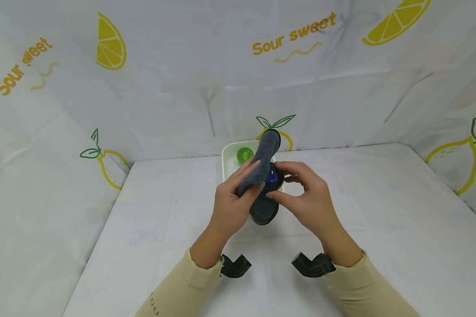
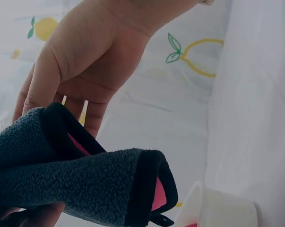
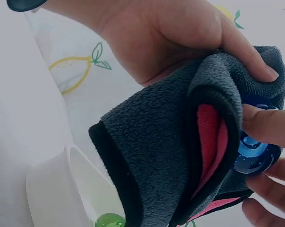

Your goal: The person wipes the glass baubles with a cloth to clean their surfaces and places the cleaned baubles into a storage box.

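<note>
Left: dark grey cloth [image 1: 269,145] is gripped by left hand [image 1: 231,200], apparently so blue ball [image 1: 273,177] is backed by fabric. Behind: white container [image 1: 228,168] is set on table [image 1: 162,211]; green ball [image 1: 244,155] is contained; red sliver [image 2: 192,225] is glimpsed at mouth, cannot be identified. Middle: blue ball is nestled against cloth, between hands. Right: blue ball is pinched by right hand [image 1: 311,198], thumb opposing fingers, seemingly for steadiness.

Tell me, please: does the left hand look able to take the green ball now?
Probably not: the left hand is busy holding the gray cloth, though the green ball shows in the white container.
</note>
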Available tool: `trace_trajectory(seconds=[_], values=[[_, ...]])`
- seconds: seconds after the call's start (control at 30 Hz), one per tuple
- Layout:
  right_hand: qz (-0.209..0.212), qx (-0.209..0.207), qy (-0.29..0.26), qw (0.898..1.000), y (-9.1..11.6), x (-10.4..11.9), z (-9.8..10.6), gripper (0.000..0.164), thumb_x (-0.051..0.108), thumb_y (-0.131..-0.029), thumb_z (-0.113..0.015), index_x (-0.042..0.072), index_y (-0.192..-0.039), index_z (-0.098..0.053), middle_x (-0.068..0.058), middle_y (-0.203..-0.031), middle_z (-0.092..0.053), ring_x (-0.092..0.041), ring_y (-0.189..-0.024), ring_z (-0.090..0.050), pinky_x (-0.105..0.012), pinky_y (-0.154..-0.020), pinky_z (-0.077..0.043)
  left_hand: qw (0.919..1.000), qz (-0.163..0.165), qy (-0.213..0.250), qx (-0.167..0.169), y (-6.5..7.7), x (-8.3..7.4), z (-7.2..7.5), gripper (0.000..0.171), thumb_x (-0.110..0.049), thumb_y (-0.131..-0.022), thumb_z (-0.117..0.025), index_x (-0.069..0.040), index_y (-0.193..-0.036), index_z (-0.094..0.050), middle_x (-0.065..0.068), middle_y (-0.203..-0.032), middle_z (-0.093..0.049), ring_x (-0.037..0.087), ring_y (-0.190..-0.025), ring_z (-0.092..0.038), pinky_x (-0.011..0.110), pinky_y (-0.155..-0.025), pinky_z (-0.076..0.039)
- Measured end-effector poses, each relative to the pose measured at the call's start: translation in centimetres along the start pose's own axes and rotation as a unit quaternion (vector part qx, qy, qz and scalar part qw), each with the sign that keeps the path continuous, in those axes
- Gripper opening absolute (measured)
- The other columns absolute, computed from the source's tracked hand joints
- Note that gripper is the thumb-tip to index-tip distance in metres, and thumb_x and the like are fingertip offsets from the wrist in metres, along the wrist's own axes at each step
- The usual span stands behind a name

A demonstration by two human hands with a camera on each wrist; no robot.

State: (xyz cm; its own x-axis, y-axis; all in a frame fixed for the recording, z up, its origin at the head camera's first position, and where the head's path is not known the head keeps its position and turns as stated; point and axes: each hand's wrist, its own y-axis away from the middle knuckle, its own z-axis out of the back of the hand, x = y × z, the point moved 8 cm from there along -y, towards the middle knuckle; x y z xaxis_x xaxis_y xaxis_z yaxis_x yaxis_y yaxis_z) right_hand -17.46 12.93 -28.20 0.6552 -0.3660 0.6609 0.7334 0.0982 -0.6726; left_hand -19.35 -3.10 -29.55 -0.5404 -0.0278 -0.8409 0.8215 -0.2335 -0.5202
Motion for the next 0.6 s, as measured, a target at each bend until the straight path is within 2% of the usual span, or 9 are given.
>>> trace_trajectory(seconds=[0.2,0.33,0.4,0.5,0.6], values=[[0.049,-0.007,0.078,0.996,0.0,1.2,0.0,0.06,-0.006,-0.067,-0.087,0.003,-0.122,-0.065,-0.011,-0.128,-0.064,-0.018,-0.119,-0.061,-0.019,-0.1,-0.047,0.9999,0.004,0.012,-0.001,-0.1,0.1,0.1,0.041,-0.013,-0.096,-0.064,-0.011,-0.137,-0.059,0.001,-0.15,-0.048,0.016,-0.137,-0.047,0.034,-0.105,-0.045],[0.068,-0.012,0.095,0.993,0.0,1.5,0.0,0.058,-0.009,-0.067,-0.085,0.0,-0.121,-0.064,-0.014,-0.13,-0.063,-0.025,-0.123,-0.06,-0.02,-0.106,-0.043,0.9997,0.006,0.023,-0.002,-0.1,0.2,0.1,0.041,-0.012,-0.096,-0.064,-0.011,-0.137,-0.06,0.001,-0.15,-0.047,0.017,-0.137,-0.047,0.036,-0.105,-0.045],[0.063,-0.016,0.066,0.996,0.0,1.1,0.1,0.06,-0.013,-0.067,-0.084,-0.002,-0.122,-0.063,-0.016,-0.131,-0.063,-0.024,-0.123,-0.06,-0.022,-0.105,-0.045,0.9996,0.004,0.028,-0.002,-0.1,0.1,0.1,0.041,-0.012,-0.096,-0.065,-0.01,-0.136,-0.06,0.002,-0.15,-0.047,0.017,-0.137,-0.046,0.037,-0.106,-0.045],[0.037,-0.021,-0.009,0.999,0.0,0.3,0.3,0.066,-0.02,-0.066,-0.08,-0.004,-0.127,-0.059,-0.018,-0.13,-0.062,-0.018,-0.122,-0.061,-0.025,-0.1,-0.049,0.9993,-0.002,0.037,0.001,-0.1,-0.1,0.0,0.042,-0.01,-0.095,-0.065,-0.008,-0.137,-0.059,0.001,-0.151,-0.046,0.017,-0.139,-0.044,0.037,-0.106,-0.045],[0.003,-0.024,-0.085,0.996,0.0,-0.4,0.4,0.07,-0.025,-0.065,-0.077,-0.007,-0.128,-0.055,-0.016,-0.127,-0.061,-0.014,-0.118,-0.064,-0.026,-0.095,-0.052,0.9988,-0.005,0.048,0.005,-0.1,-0.2,0.0,0.042,-0.007,-0.095,-0.064,-0.007,-0.137,-0.059,0.0,-0.152,-0.045,0.016,-0.14,-0.042,0.038,-0.106,-0.045]])
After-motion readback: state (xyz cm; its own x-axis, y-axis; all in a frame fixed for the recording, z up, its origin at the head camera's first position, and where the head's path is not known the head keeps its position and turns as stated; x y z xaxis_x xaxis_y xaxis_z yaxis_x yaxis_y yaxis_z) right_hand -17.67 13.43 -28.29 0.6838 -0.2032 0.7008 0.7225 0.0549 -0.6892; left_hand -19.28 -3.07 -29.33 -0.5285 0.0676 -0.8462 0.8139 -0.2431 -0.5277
